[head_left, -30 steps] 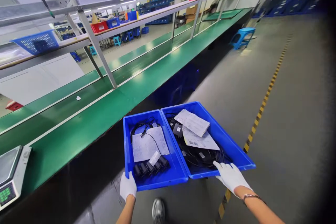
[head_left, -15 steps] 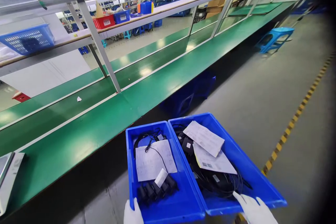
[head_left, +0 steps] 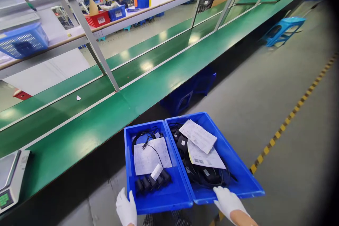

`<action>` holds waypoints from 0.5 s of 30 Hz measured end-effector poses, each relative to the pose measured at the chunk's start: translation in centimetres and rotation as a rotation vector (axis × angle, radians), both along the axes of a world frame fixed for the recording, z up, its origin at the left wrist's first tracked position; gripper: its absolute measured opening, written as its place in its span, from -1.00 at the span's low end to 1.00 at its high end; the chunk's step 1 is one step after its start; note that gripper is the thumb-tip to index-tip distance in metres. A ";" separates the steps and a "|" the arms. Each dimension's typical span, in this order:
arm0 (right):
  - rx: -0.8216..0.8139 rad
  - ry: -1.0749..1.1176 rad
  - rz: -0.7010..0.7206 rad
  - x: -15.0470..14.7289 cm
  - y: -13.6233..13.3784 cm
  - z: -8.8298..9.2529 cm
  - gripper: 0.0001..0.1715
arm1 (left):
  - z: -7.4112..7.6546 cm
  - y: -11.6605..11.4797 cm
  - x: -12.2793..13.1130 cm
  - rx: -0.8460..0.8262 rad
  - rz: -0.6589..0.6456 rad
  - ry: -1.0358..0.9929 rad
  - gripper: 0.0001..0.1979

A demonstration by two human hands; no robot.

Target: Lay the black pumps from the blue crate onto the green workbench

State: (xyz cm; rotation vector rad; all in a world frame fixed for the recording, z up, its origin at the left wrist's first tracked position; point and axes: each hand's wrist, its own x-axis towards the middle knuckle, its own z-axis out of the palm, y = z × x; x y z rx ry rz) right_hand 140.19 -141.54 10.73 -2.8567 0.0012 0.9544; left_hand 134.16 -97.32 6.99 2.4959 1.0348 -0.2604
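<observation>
I carry two blue plastic bins side by side above the grey floor. My left hand [head_left: 126,209], in a white glove, grips the near rim of the left bin [head_left: 161,203], which holds a paper sheet [head_left: 150,155], black cables and several small black adapters [head_left: 152,183]. My right hand [head_left: 227,200], also gloved, grips the near rim of the right bin [head_left: 243,180], which holds two paper sheets [head_left: 198,136] over coiled black cables [head_left: 205,178].
A long green workbench [head_left: 111,116] with a conveyor runs along my left, with a metal shelf frame [head_left: 92,39] above it. A weighing scale [head_left: 10,180] sits at the bench's near end. Blue stools stand under the bench [head_left: 182,99] and far ahead [head_left: 283,30]. A yellow-black line [head_left: 291,116] marks the floor.
The view has bobbed as I walk along the bench. Both bins stay in my hands, and the scale has come back into sight at the left.
</observation>
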 end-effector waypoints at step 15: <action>0.802 0.304 -0.317 -3.9 14.3 7.3 -0.40 | 5.6 -12.3 4.0 -0.548 -0.464 0.108 -0.50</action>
